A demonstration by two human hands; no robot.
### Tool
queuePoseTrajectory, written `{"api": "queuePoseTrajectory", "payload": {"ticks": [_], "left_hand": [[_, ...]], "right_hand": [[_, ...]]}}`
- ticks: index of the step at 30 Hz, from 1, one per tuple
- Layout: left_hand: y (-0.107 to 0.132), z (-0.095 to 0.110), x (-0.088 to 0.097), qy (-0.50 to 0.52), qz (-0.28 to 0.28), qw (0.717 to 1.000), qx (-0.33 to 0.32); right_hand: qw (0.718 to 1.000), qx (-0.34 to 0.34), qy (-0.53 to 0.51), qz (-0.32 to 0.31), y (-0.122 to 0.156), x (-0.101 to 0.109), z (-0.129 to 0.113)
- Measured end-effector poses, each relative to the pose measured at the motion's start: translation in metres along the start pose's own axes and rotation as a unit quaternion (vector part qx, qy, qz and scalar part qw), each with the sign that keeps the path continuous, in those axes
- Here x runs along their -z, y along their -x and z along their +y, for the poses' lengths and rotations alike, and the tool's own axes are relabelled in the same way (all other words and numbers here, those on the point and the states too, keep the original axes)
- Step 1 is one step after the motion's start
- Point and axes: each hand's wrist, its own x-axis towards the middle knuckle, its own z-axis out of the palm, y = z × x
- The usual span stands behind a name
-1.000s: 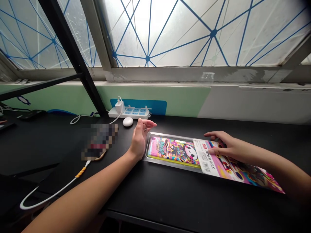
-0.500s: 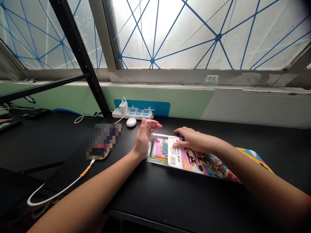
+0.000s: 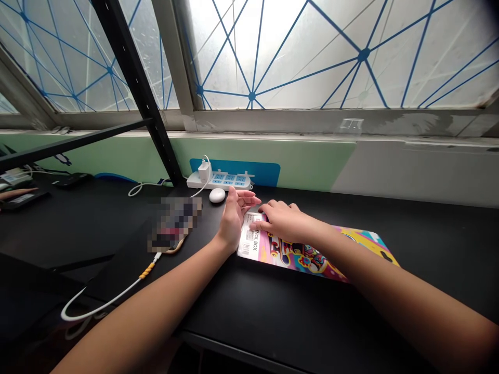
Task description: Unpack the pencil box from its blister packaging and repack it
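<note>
While gripping pencil-box package [image 3: 312, 257] on black desk [image 3: 312, 317] with right hand [image 3: 281, 221], rested left end against left hand [image 3: 235, 213] with fingers loosely extended.

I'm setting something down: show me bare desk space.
Free: the desk right of the card, between wall and right forearm; also the front patch between it and the left forearm. Crowded, left of and behind the left hand: blurred item, cable, round white thing, power strip.
</note>
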Motion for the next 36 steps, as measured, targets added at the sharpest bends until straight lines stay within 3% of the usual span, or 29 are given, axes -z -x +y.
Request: {"api": "queuePoseTrajectory", "payload": {"ticks": [4, 6, 9, 11, 13, 15, 17, 24, 29, 36], "left_hand": [[-0.001, 0.001, -0.001, -0.011, 0.004, 1.0, -0.008], [0.0, 0.003, -0.001, -0.02, -0.002, 1.0, -0.014], [0.002, 0.004, -0.002, -0.029, -0.008, 0.999, -0.016], [0.002, 0.004, -0.002, -0.03, -0.008, 0.999, -0.015], [0.003, 0.002, -0.003, -0.027, -0.008, 0.999, -0.014], [0.004, 0.001, -0.003, -0.027, -0.012, 0.999, -0.017], [0.004, 0.001, -0.003, -0.029, -0.014, 0.999, -0.02], [-0.002, 0.003, -0.001, -0.038, 0.046, 0.998, 0.017], [-0.004, 0.001, -0.001, -0.12, 0.106, 0.978, 0.135], [-0.003, 0.004, -0.002, -0.099, 0.07, 0.975, 0.188]], "right_hand": [[0.999, 0.012, -0.007, 0.034, 0.024, 0.0, 0.029], [0.998, -0.004, -0.021, 0.053, 0.045, -0.002, 0.06], [0.981, -0.075, -0.112, 0.139, 0.081, -0.011, 0.117], [0.95, -0.129, -0.211, 0.192, 0.099, -0.02, 0.15], [0.9, -0.186, -0.319, 0.231, 0.108, -0.028, 0.168], [0.843, -0.204, -0.418, 0.268, 0.107, -0.034, 0.169], [0.818, -0.19, -0.465, 0.281, 0.102, -0.036, 0.16], [0.814, -0.143, -0.491, 0.274, 0.102, -0.035, 0.15], [0.864, -0.144, -0.42, 0.236, 0.107, -0.032, 0.15], [0.907, -0.121, -0.337, 0.222, 0.111, -0.025, 0.139]]}}
